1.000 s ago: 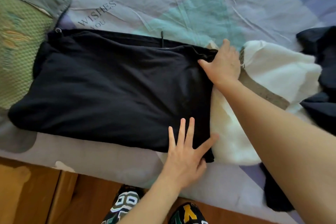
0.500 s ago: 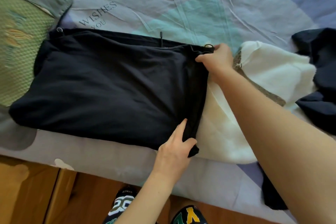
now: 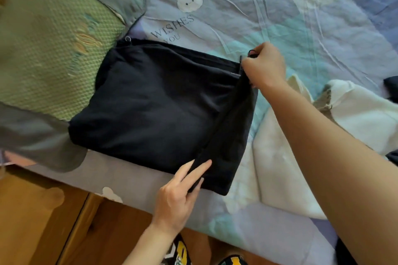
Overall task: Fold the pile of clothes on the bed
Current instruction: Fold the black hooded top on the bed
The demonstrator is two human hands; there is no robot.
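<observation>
Your right hand (image 3: 263, 66) is gripping the far right corner of the black garment (image 3: 163, 109) with curled fingers, lifting that edge a little. Your left hand (image 3: 179, 194) is pinching the near right corner of the same garment between thumb and fingers, close to the near edge of the bed (image 3: 280, 2). The garment is lying flat near that edge, its left side touching the green pillow (image 3: 49, 49). A white garment (image 3: 290, 168) is lying just beside it on the right, under your right forearm.
</observation>
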